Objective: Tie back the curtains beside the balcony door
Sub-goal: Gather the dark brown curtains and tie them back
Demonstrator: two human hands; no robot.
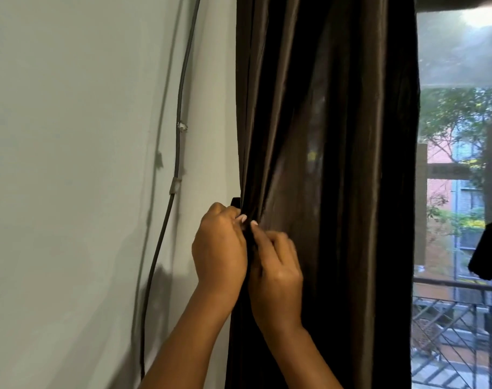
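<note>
A dark brown curtain (332, 164) hangs gathered in folds between the pale wall and the balcony door glass. At its left edge a dark tieback band (236, 203) shows just above my hands. My left hand (219, 248) and my right hand (275, 265) are side by side at the curtain's left edge, both pinching dark fabric between their fingertips. Whether that fabric is the band or a curtain fold is hard to tell. Another dark strap end (486, 251) hangs at the right edge of the view.
A grey cable (178, 141) runs down the pale wall (70, 164) left of the curtain, held by clips. Through the glass at the right I see a metal balcony railing (458, 318), trees and buildings.
</note>
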